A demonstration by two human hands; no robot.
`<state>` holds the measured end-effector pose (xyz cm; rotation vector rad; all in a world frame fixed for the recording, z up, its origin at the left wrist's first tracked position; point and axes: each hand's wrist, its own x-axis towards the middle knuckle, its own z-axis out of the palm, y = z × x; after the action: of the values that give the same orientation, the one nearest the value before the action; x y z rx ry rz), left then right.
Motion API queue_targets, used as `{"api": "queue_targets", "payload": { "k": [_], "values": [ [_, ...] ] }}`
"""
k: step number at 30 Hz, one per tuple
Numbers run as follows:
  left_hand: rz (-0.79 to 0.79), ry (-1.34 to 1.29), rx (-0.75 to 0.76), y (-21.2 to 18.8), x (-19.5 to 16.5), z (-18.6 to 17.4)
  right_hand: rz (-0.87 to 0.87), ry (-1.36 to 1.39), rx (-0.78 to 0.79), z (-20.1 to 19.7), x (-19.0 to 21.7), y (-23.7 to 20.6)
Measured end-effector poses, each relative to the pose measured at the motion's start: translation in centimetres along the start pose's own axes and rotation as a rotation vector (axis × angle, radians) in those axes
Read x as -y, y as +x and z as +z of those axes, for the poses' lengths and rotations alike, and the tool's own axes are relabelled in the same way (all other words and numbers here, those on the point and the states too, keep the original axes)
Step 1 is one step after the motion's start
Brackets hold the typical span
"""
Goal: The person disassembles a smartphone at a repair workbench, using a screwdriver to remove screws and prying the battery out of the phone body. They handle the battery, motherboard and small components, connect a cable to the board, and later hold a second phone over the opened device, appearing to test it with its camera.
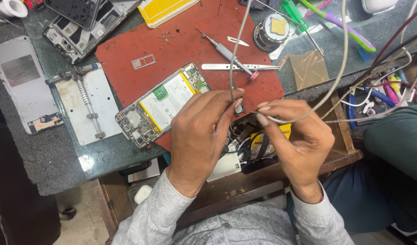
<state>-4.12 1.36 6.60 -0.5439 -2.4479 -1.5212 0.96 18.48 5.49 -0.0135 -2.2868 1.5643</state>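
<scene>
We cannot see what the fingertips of the left hand (204, 131) and right hand (295, 143) pinch — the cable's (339, 68) end is buried between them. The opened phone's (162, 104) lower corner hides behind the left hand. At the tabletop's far left corner, a solder spool (8, 8) is cut by the edge — the tiny screws (165, 36) are too small to tell apart.

left hand (204, 131), right hand (295, 136), fingertips pinched together
</scene>
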Motion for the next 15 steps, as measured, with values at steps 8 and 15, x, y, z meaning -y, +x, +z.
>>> {"api": "queue_targets", "payload": {
  "k": [8,15],
  "values": [
    [-0.007,0.004,0.005,-0.03,0.03,0.11,-0.141,-0.149,0.061,0.07,-0.34,0.31],
    [-0.009,0.002,0.013,0.15,-0.06,-0.05,-0.15,-0.162,0.063,0.17,-0.23,0.45]
  ]
}}
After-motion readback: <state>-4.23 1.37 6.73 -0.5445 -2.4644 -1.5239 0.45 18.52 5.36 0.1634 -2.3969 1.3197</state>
